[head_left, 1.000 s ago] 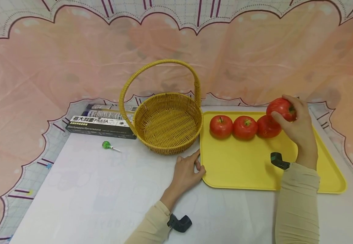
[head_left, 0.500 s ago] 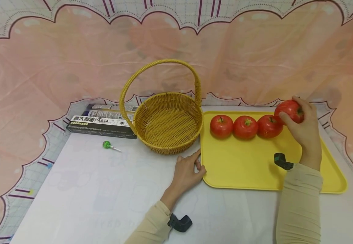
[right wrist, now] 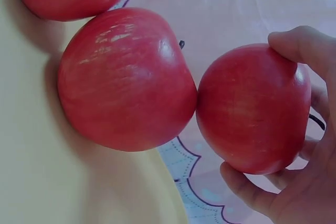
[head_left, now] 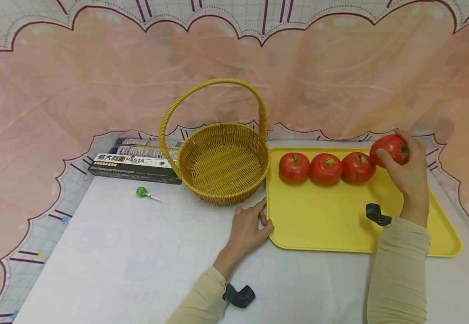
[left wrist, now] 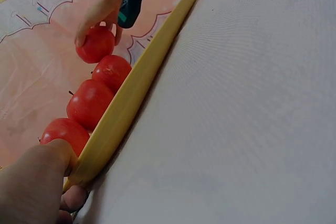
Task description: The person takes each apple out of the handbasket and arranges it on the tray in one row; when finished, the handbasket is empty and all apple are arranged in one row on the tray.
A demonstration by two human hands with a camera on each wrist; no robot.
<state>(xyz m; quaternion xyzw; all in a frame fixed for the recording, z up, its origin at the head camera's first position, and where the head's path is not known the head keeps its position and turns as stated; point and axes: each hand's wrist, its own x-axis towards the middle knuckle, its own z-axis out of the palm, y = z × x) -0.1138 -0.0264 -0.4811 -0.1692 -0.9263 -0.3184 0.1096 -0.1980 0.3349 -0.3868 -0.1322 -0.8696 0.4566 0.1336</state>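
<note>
Status from head view: our right hand [head_left: 408, 173] grips a red apple [head_left: 390, 150] at the right of frame, fingers and thumb curled round it, lifted just above the far right end of the yellow tray [head_left: 323, 220]. Right wrist view shows the held apple just beside, maybe touching, the last apple in the row [right wrist: 126, 80]; we can't tell whether any gap remains.

Three apples [head_left: 325, 168] sit in a line along the tray's far edge, centre-right of frame, each touching or nearly touching its neighbour.

Our left hand [head_left: 248, 229] rests on the white table [head_left: 137, 261] at lower centre, fingers loosely bent against the tray's near-left corner, bracing it. Holding nothing as such, just pressing the rim; left wrist view confirms the thumb on the tray edge.

Wicker basket [head_left: 223, 162] stands centre frame, just left of the tray, nothing in it.

Progress, as we judge it: if apples go to the basket, none are in, all four left. If we're lining them up on the tray, three are placed and the fourth is in hand.

Off to the left: pasta boxes [head_left: 133, 164] and a green lollipop [head_left: 142, 192].
</note>
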